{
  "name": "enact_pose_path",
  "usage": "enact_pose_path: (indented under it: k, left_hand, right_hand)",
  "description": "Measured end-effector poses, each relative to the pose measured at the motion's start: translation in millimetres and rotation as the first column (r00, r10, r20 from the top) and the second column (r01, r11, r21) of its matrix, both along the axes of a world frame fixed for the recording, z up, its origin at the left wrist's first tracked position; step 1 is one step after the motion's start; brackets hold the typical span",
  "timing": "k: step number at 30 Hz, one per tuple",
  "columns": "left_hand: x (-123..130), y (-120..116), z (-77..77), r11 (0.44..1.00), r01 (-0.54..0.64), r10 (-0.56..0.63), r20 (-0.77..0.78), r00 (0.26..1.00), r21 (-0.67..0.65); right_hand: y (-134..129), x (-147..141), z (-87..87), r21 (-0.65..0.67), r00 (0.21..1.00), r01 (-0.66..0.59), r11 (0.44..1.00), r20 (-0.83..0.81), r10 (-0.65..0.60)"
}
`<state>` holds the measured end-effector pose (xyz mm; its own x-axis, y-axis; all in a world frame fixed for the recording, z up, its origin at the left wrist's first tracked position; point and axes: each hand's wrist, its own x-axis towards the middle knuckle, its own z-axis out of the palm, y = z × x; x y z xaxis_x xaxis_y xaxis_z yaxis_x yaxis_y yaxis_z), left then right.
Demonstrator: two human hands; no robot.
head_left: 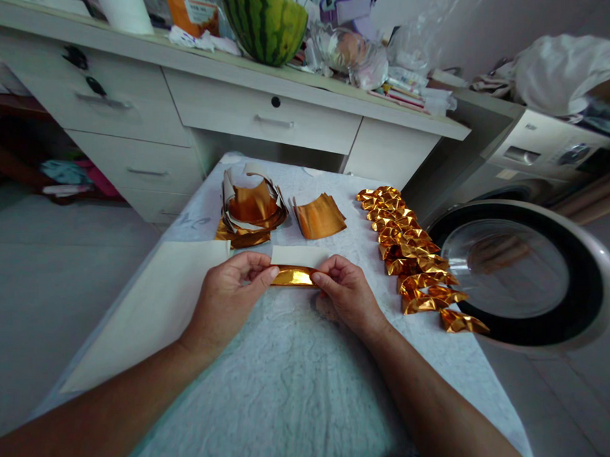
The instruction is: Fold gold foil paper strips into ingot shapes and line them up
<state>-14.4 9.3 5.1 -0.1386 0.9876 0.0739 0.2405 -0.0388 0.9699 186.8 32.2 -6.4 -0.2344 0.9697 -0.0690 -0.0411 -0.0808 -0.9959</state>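
Paper strip (294, 277), gold with a pale flap, centred over the tablecloth (269, 380), ends pinched between thumb and fingers of left hand (225, 296) and right hand (351, 295), presumably keeping it taut; finished-looking gold folds (409, 242) rowed rightward, seemingly clear of working space.

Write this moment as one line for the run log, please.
left hand: pinches gold paper strip, left end | right hand: pinches its right end | ahead: curved gold sheets | at right: folded gold pieces

1. Foil paper (297, 272): partly folded; pale strip on far side, shiny gold band along near edge.
2. Long side runs left-right, band slightly bowed; just below frame centre.
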Motion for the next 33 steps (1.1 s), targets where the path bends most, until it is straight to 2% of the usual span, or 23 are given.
enact_pose_path:
  k: [33]
  left_hand:
    - [-0.9,0.6,-2.7,1.000,0.018,-0.018,0.004,1.000,0.009]
  right_hand:
    - [0.1,-1.0,2.2,0.031,1.000,0.006,1.000,0.025,-0.007]
